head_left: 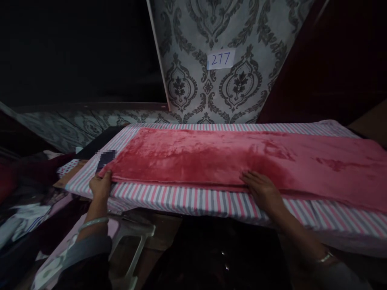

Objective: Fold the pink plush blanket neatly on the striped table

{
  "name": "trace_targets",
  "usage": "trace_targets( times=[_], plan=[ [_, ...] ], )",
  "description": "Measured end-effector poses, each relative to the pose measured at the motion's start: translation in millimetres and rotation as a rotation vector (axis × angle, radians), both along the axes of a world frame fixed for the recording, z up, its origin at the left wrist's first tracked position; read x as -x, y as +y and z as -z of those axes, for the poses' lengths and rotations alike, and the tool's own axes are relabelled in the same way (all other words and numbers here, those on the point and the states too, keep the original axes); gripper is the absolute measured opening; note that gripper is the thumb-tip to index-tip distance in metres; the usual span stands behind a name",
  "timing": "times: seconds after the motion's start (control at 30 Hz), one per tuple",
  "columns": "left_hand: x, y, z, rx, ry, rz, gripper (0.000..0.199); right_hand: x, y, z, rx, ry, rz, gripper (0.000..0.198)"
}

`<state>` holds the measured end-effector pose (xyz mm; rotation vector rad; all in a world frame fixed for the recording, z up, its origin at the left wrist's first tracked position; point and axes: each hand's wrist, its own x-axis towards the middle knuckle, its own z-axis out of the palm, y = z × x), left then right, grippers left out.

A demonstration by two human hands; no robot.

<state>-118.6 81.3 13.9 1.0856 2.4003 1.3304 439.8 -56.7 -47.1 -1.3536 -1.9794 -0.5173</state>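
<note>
A long pink-red plush blanket (187, 157), folded into a strip, lies across a table covered with a striped cloth (181, 198). My left hand (101, 185) pinches the blanket's near left corner, fingers closed on it. Farther right, my right hand (262, 190) rests on the blanket's near edge with its fingers stretched out flat. Darker brushed patches mark the pile beside that hand. A dark, partly blurred flat item (105, 158) lies by the blanket's left end.
Behind the table stands a patterned wall with a paper (221, 59) marked 277. A large dark screen (81, 52) fills the upper left. Heaped clothes (27, 217) lie at the left, and a pale plastic chair or stool (133, 237) stands below the table edge.
</note>
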Motion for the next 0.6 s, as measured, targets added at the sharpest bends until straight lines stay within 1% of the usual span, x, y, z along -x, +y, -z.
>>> trace_targets(
  times=[0.1,0.17,0.23,0.37,0.53,0.6],
  plan=[
    [1.8,0.7,1.8,0.005,0.003,0.005,0.015,-3.6,-6.4,24.1,0.092,-0.019,0.009,0.035],
    [3.4,1.0,3.2,0.007,0.011,0.011,0.016,-5.2,-8.5,31.0,0.117,0.008,0.029,0.035],
    [5.2,1.1,4.5,0.008,0.026,0.018,0.016,-5.4,-8.8,31.1,0.117,0.031,0.032,0.035],
    [8.5,2.4,5.2,0.023,0.086,0.035,0.016,-3.6,-8.6,24.6,0.085,0.059,-0.002,0.033],
    [9.5,5.4,5.6,0.043,0.169,0.041,0.019,1.4,-10.9,16.2,0.115,0.114,-0.022,0.029],
    [10.7,5.3,6.5,0.029,0.234,0.054,0.020,3.6,-11.5,12.8,0.114,0.141,-0.042,0.026]
  ],
)
